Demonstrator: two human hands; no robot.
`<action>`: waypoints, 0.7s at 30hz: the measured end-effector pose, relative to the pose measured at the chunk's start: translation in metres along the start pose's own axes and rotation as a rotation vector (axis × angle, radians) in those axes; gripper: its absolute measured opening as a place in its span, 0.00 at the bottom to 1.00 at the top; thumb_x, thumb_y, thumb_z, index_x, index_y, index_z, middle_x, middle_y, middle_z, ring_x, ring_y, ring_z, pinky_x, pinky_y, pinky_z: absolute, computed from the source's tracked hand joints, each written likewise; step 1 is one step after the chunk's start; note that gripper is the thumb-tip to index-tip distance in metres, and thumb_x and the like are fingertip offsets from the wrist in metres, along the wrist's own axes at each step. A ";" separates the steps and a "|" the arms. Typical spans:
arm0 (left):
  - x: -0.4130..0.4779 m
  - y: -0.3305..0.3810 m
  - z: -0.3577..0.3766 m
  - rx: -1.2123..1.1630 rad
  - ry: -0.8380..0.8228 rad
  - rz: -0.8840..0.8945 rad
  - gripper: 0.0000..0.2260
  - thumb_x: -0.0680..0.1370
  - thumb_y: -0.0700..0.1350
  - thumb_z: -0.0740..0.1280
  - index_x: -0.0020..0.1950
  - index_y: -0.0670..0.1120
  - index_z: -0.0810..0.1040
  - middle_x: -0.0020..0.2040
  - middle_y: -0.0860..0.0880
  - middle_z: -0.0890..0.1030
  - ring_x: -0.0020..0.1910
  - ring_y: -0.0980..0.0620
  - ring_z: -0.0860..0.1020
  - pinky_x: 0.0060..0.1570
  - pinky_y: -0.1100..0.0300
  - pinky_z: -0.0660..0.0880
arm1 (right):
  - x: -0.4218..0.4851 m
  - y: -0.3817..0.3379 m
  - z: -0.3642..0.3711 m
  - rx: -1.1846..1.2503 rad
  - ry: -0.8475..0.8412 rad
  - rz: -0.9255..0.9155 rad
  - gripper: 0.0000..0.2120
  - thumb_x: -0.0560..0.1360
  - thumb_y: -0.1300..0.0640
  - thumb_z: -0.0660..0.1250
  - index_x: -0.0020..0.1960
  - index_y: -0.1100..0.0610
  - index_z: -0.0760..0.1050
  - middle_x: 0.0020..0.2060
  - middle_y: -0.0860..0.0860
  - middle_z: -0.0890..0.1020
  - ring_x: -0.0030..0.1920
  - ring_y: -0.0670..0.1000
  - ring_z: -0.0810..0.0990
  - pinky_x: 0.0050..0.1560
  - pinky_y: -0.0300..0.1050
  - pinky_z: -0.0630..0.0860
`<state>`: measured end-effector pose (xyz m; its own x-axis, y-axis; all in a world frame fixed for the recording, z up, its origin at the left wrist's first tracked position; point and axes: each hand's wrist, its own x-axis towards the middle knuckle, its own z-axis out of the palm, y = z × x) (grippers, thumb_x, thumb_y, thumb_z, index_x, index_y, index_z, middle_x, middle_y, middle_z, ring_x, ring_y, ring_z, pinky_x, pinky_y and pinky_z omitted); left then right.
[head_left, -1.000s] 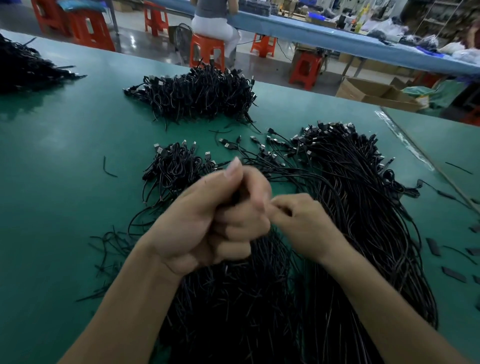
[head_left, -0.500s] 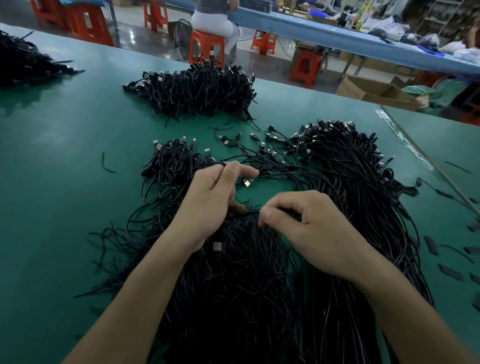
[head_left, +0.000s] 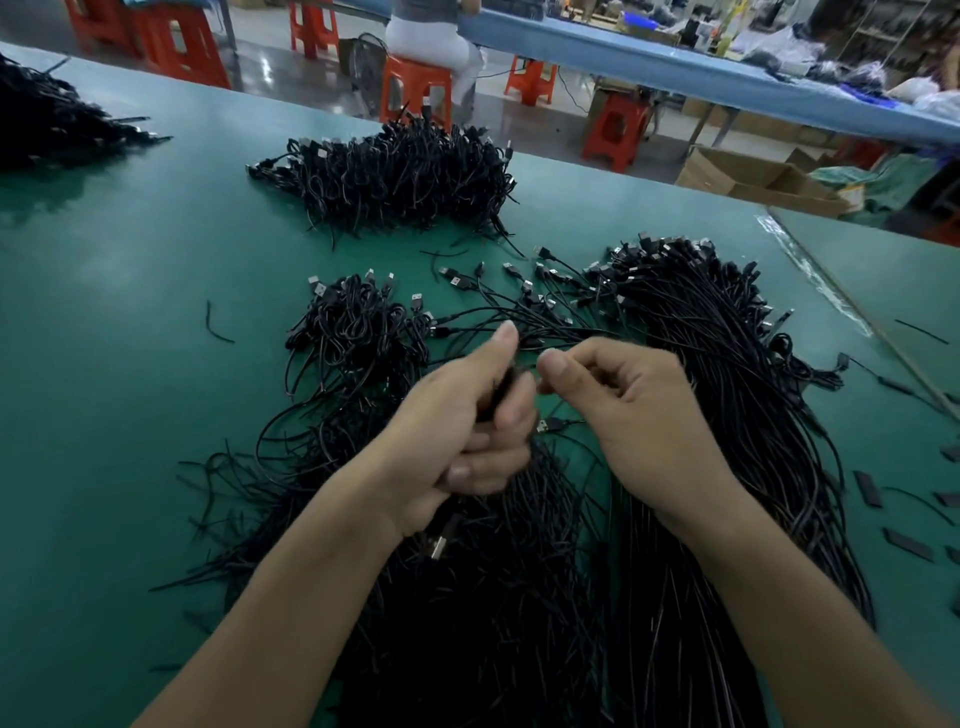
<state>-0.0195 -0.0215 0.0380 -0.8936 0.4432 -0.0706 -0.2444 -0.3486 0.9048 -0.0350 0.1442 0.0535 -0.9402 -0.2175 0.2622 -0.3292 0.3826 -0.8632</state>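
Observation:
My left hand (head_left: 457, 431) is curled round a folded black USB cable (head_left: 497, 395) just above the table, and a silver plug (head_left: 436, 545) hangs below its wrist. Close beside it, my right hand (head_left: 634, 415) is curled with thumb and forefinger pinched together near the cable's top; what they pinch is too thin to make out. Under both hands lies a long heap of straight black cables (head_left: 701, 415) on the green table (head_left: 130, 415). A small pile of coiled cables (head_left: 358, 332) sits just left of the hands.
A larger pile of coiled cables (head_left: 400, 176) lies farther back, another pile (head_left: 47, 124) at the far left. Short black strips (head_left: 909, 543) are scattered at the right edge. Beyond the table stand orange stools (head_left: 415, 88), a seated person (head_left: 431, 31) and cardboard boxes (head_left: 753, 176).
Both hands have risen off the cable heap and come together. The left hand now grips a folded cable, and the right has moved up beside it.

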 end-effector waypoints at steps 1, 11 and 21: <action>-0.001 0.003 -0.003 -0.092 -0.025 0.029 0.25 0.82 0.59 0.55 0.28 0.49 0.69 0.21 0.56 0.62 0.16 0.60 0.58 0.17 0.69 0.55 | -0.001 0.003 0.001 0.018 -0.035 0.046 0.17 0.73 0.39 0.66 0.38 0.52 0.82 0.25 0.54 0.70 0.28 0.52 0.65 0.28 0.52 0.61; 0.010 -0.007 0.000 -0.351 0.119 0.386 0.19 0.81 0.52 0.58 0.60 0.41 0.81 0.54 0.43 0.85 0.54 0.48 0.84 0.50 0.60 0.81 | -0.022 -0.009 -0.001 -0.210 -0.401 0.075 0.18 0.82 0.49 0.61 0.33 0.51 0.72 0.25 0.47 0.69 0.27 0.50 0.64 0.30 0.52 0.66; 0.003 -0.023 0.003 0.483 0.164 0.219 0.22 0.80 0.56 0.56 0.46 0.41 0.82 0.38 0.44 0.85 0.36 0.48 0.84 0.37 0.57 0.79 | 0.003 -0.040 -0.036 -0.190 -0.208 -0.122 0.13 0.71 0.40 0.67 0.40 0.48 0.83 0.30 0.51 0.80 0.29 0.51 0.73 0.30 0.45 0.72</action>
<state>-0.0158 -0.0095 0.0182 -0.9606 0.2547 0.1116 0.1199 0.0172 0.9926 -0.0282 0.1611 0.1043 -0.8609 -0.4441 0.2483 -0.4677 0.4988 -0.7297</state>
